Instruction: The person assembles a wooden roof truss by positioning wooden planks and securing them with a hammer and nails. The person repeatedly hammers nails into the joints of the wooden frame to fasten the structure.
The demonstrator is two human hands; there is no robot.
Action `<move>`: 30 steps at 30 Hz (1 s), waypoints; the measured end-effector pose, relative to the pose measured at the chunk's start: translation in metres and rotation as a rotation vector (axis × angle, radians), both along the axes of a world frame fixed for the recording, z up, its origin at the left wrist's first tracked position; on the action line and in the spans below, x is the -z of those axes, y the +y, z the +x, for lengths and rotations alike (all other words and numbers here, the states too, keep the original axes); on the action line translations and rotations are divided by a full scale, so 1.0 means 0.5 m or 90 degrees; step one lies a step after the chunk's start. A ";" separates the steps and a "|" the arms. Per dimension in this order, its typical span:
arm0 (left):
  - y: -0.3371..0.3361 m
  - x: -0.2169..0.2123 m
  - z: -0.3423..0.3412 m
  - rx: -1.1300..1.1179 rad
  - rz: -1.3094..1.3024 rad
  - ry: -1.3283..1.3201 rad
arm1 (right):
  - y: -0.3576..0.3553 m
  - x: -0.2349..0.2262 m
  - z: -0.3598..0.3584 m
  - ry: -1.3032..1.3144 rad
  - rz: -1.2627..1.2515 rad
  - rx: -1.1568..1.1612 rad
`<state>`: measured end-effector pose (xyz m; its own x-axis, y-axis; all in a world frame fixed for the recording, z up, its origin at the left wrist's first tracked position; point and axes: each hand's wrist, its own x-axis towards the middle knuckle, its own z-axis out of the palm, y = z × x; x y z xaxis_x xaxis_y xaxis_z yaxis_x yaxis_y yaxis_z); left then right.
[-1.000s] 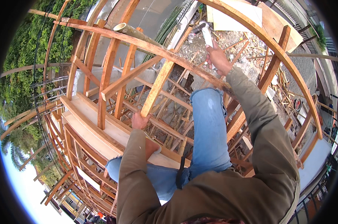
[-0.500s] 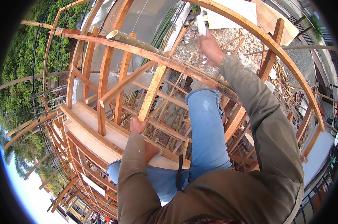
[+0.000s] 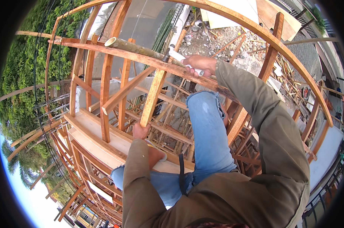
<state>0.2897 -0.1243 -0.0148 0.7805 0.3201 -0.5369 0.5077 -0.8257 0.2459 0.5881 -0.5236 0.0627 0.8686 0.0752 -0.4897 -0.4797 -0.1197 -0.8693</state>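
My right hand (image 3: 202,65) is closed round the white handle of a hammer (image 3: 176,54). The dark hammer head touches or hangs just over the long wooden beam (image 3: 138,59), near where a short wooden post (image 3: 154,95) meets it from below. My left hand (image 3: 141,131) grips that post at its lower end, fingers wrapped round the wood. A bamboo pole (image 3: 132,47) lies along the beam's far side, its cut end toward the left. Whether a nail stands under the hammer head cannot be made out.
Wooden uprights (image 3: 106,93) and a slanting brace (image 3: 128,90) stand left of the post. A pale plank (image 3: 88,146) runs beside my legs. Far below lie rubble and wood scraps (image 3: 225,41). A curved beam (image 3: 255,26) arches overhead at right; green bamboo poles (image 3: 165,32) lean beyond.
My right hand has swung the hammer down and to the left, from raised above the rubble onto or near the beam. My left hand keeps its grip on the post.
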 end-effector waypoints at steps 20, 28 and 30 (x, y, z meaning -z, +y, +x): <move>0.013 0.016 -0.013 -0.038 -0.079 0.007 | -0.124 -0.075 0.124 -0.082 0.128 0.193; 0.003 -0.003 -0.003 0.008 -0.043 -0.015 | -0.042 -0.004 0.024 0.065 0.110 -0.056; 0.005 -0.004 -0.004 0.011 -0.042 -0.006 | -0.065 0.016 0.044 0.209 0.149 -0.189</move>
